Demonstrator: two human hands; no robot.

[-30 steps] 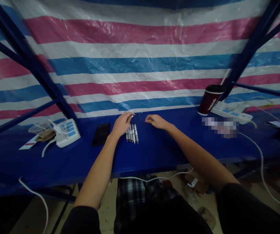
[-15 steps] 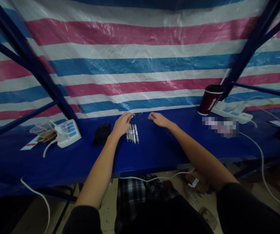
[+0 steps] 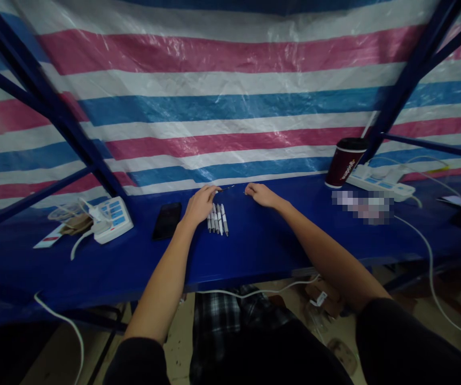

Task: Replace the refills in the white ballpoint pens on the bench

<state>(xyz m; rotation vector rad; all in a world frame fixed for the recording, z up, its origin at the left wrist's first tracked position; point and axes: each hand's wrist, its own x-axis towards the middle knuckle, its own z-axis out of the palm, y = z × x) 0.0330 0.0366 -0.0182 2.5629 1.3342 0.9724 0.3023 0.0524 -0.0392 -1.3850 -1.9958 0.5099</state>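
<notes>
My left hand (image 3: 201, 205) is closed on a thin dark pen part (image 3: 226, 189), whose tip points right above the blue table (image 3: 262, 240). Just below its fingers, several white and grey pens (image 3: 218, 220) lie side by side, their upper ends close to the hand. To the right, my right hand (image 3: 260, 194) has its fingertips pinched together. Whatever sits between them is too small to name. A gap separates the two hands.
A black phone (image 3: 166, 220) lies left of my left forearm. Farther left is a white power strip (image 3: 112, 219) with plugs. At right stand a dark red cup (image 3: 344, 163) and another power strip (image 3: 382, 184) with cables. A striped sheet (image 3: 222, 123) hangs behind.
</notes>
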